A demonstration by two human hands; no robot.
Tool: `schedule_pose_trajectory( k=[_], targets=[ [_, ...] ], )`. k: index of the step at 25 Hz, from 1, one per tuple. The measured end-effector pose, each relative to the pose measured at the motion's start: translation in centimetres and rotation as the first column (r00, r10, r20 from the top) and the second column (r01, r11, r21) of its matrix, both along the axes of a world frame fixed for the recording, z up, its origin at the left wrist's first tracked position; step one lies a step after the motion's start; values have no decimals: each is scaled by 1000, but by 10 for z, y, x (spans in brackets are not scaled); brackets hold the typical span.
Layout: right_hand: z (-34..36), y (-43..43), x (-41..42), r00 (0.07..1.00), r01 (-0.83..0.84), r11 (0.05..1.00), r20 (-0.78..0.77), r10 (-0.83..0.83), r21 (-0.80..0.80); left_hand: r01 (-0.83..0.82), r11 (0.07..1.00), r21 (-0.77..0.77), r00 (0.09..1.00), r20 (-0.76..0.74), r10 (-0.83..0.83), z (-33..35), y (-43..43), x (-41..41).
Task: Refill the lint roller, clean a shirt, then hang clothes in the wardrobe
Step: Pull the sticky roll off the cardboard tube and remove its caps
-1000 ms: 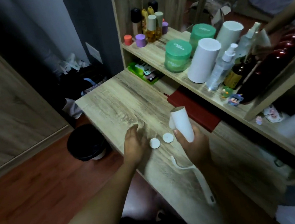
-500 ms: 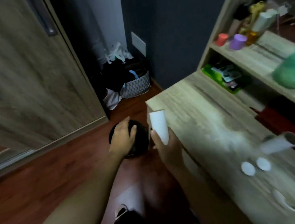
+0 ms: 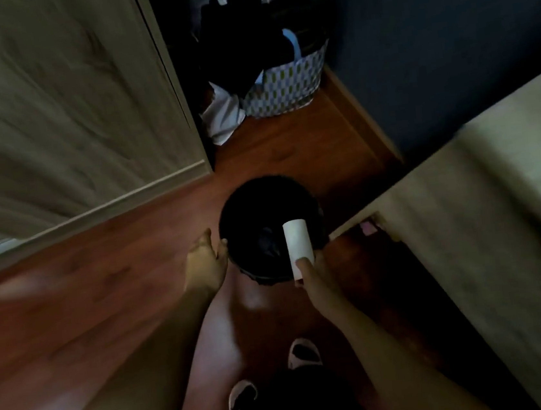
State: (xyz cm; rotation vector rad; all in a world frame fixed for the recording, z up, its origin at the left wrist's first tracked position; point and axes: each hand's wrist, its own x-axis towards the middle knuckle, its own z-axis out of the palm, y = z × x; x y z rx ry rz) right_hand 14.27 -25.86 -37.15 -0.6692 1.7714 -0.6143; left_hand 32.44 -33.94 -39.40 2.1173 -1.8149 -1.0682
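Observation:
My right hand (image 3: 315, 282) grips a white cardboard tube (image 3: 297, 245), the lint roller's core, by its lower end. The tube stands nearly upright over the mouth of a round black waste bin (image 3: 234, 209) on the floor. My left hand (image 3: 205, 263) rests on the bin's left rim, fingers curled against it. Dark contents lie inside the bin. The lint roller handle and the loose end caps are out of view.
A wooden wardrobe door (image 3: 59, 111) fills the upper left. A patterned laundry basket (image 3: 286, 85) with dark clothes stands behind the bin beside the dark wall. The wooden desk (image 3: 503, 185) edges in from the right. My feet in slippers (image 3: 303, 353) stand on the red-brown floor.
My view swung from the desk down to the floor. My right hand carried the white tube off the desk and over the bin. My left hand moved to the bin's rim.

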Motion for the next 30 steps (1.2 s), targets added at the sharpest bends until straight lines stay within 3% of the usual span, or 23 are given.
schedule_pose_trajectory(
  k=[4, 8, 15, 18, 23, 28, 30],
  targets=[
    [-98, -26, 1, 996, -49, 998, -66, 52, 42, -16, 1000, 2, 1000, 2, 16, -94, -29, -13],
    [-153, -58, 3, 983, -167, 985, -74, 170, 45, -147, 988, 47, 987, 71, 144, -160, -55, -27],
    [-194, -97, 14, 932, -356, 918, -1, 361, 176, -288, 956, -51, 956, 46, 290, -191, -48, -29],
    [-188, -91, 20, 901, -407, 896, -81, 426, 180, -277, 961, 2, 961, 16, 277, -186, -50, -29],
    [-106, -85, 18, 869, -417, 903, -244, 430, 105, -221, 973, 63, 974, 73, 216, -114, -50, -14],
    [47, -77, 32, 870, -429, 903, -276, 408, -18, -20, 1000, 16, 994, 110, 18, 40, -39, -3],
    [123, -67, 38, 874, -417, 903, -320, 367, -105, -9, 999, -34, 999, 53, 11, 125, -29, -5]
  ],
)
